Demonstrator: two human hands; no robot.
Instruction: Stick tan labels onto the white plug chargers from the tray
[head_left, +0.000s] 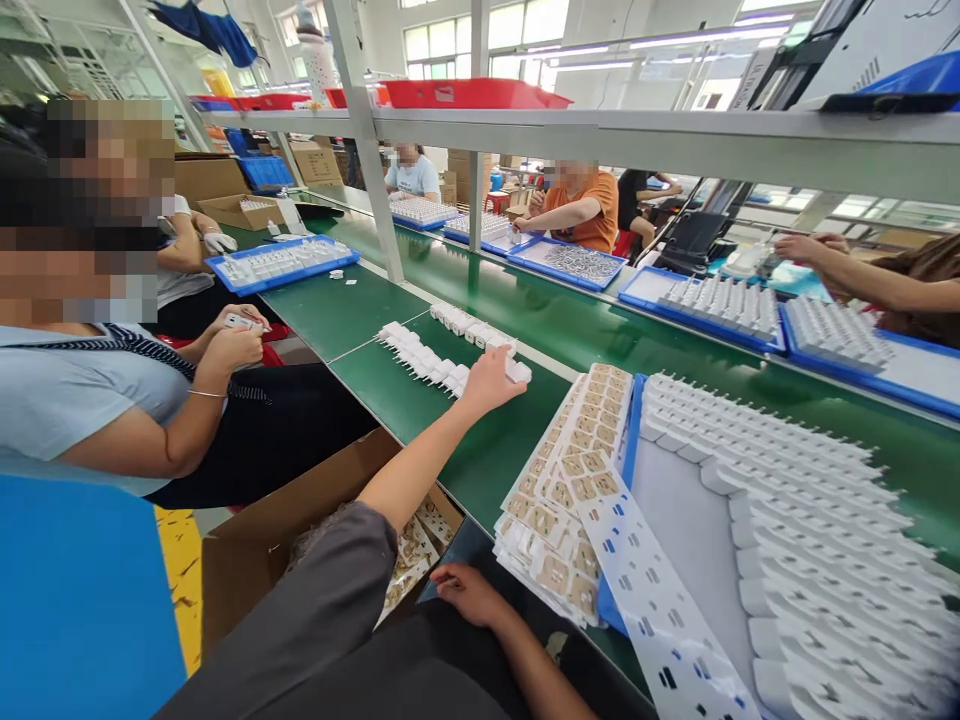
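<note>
My left hand [493, 385] reaches across the green bench, its fingers curled over a small white plastic piece [517, 372] at the near end of two rows. Those rows are made of similar white plug-like pieces; the left row [424, 358] has thin pins sticking out to one side. The hand hides part of the piece and the row's end. Low in front of my body, my right hand [472, 597] hangs near the bench edge, fingers loosely apart with nothing in them. Sticker sheets [559, 500] with tan labels lie stacked to its right, one mostly peeled strip [652, 580] on top.
At the right, a blue tray [636, 410] holds many white pinned pieces [810, 480]. An open cardboard box [247, 570] stands below the bench. A co-worker [142, 410] sits at left; others work across the belt. A metal shelf [675, 135] spans overhead.
</note>
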